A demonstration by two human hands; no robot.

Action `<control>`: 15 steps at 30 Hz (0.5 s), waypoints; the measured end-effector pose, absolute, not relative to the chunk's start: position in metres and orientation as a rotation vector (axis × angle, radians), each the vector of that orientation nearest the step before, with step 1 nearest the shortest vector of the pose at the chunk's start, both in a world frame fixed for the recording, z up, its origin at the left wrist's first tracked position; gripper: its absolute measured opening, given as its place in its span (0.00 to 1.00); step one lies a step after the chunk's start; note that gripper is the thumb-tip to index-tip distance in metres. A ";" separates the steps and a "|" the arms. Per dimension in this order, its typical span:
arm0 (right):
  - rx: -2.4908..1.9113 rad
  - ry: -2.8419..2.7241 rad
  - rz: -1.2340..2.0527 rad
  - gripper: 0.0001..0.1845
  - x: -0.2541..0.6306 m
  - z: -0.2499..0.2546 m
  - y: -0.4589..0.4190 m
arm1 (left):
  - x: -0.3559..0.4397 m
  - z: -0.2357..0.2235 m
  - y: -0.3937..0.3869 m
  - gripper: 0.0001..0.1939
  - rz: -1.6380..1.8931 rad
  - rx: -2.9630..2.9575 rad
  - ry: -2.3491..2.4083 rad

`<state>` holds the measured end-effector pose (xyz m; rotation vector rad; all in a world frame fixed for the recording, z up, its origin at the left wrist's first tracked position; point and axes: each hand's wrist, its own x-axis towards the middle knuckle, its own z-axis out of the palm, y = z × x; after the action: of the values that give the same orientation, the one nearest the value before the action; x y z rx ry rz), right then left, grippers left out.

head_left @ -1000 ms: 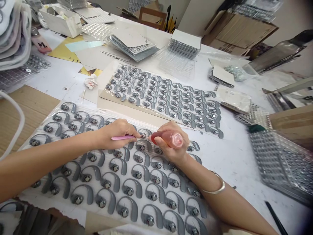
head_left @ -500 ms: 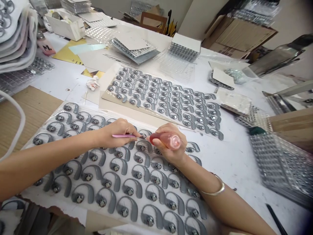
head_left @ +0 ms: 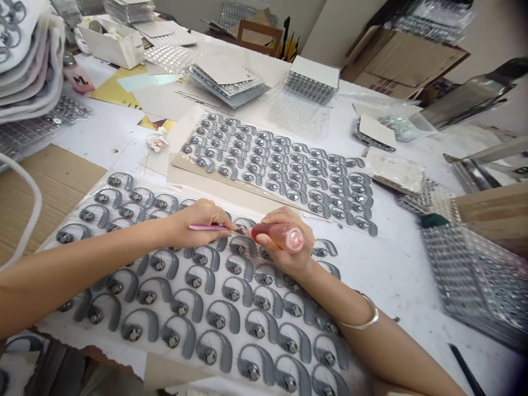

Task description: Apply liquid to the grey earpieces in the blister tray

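Head view: blister trays (head_left: 474, 280) beside gray earpieces (head_left: 236, 314)

Plain off-white walls (head_left: 490, 27) meet at a corner behind a long bench (head_left: 396, 286) covered in white paper. A flattened cardboard carton (head_left: 406, 60) leans at the far right, beyond a low wooden frame (head_left: 253, 38). Soft, even light fills the room.
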<state>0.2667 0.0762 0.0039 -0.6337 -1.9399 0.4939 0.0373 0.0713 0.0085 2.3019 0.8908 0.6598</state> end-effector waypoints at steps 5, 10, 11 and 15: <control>-0.661 -1.952 0.471 0.10 0.267 0.004 0.076 | 0.037 0.008 0.071 0.09 0.639 2.286 0.883; -0.655 -1.955 0.481 0.11 0.268 0.004 0.076 | 0.038 0.010 0.071 0.09 0.591 2.265 0.883; -0.649 -1.957 0.487 0.11 0.267 0.004 0.076 | 0.038 0.010 0.071 0.09 0.591 2.263 0.888; -0.626 -1.958 0.492 0.10 0.267 0.005 0.075 | 0.038 0.009 0.070 0.09 0.604 2.253 0.902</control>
<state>0.2665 0.0751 0.0049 -0.6263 -1.9579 0.4920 0.0380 0.0703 0.0092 2.2526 0.9018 0.6038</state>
